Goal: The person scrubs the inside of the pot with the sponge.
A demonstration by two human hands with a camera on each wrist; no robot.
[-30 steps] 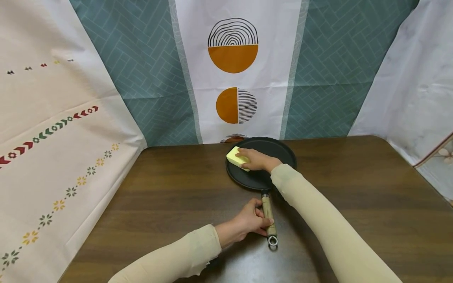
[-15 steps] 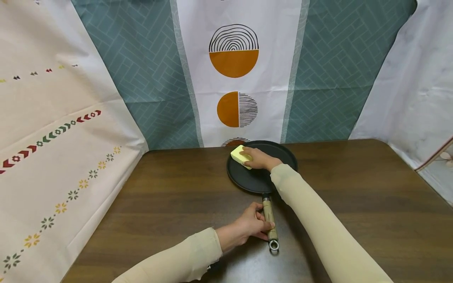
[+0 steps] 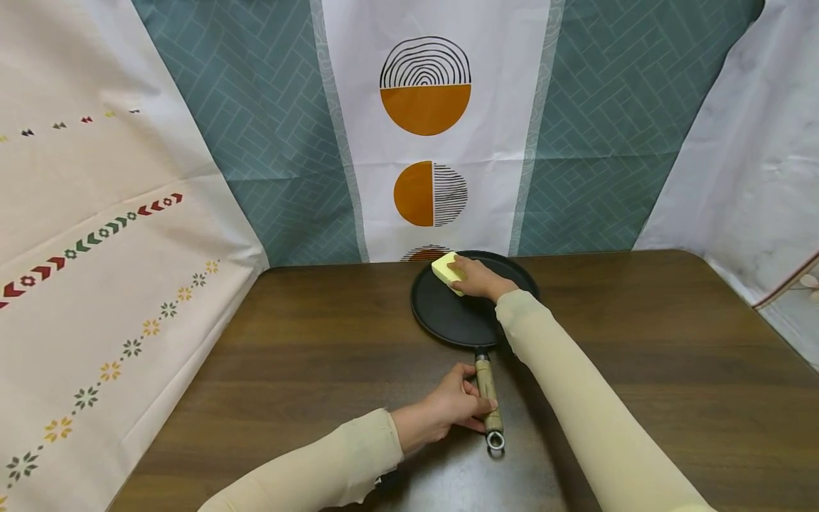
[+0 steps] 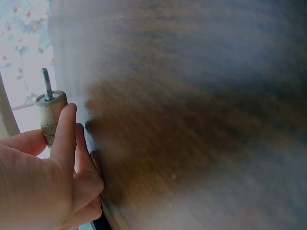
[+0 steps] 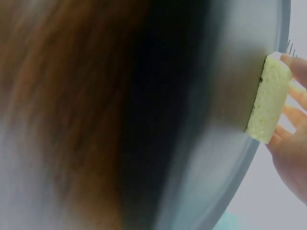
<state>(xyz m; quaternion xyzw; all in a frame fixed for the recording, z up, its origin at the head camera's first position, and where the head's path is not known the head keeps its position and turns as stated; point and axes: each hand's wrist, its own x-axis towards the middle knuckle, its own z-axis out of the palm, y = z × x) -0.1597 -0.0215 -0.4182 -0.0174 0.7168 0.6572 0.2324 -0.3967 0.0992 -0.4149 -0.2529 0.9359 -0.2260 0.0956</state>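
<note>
Sponge position: the yellow sponge (image 3: pixel 444 269) lies on the black pan (image 3: pixel 451 320), toward the far left of its flat surface and close to the far edge. My right hand (image 3: pixel 478 278) is the nearer of the two and grips the sponge from its right side. The sponge's long axis slants, one end far and left, the other nearer and to the right.

Contact: the right wrist view shows the sponge's long side against the pan; whether the whole face bears evenly, I cannot tell.

Handle position: the wooden handle (image 3: pixel 486 384) points from the pan back toward me, its long axis almost straight away from my body, with the metal ring (image 3: pixel 495 441) at the near end. My left hand (image 3: pixel 453 402) pinches it from the left, well apart from the sponge.

Access: my right sleeve (image 3: pixel 576 384) crosses over the pan's right side and hides part of it. The bare surface of the pan lies mainly to the left of and nearer than the sponge. Pan and handle stand over the brown counter (image 3: pixel 307 355), the pan at its far edge.
</note>
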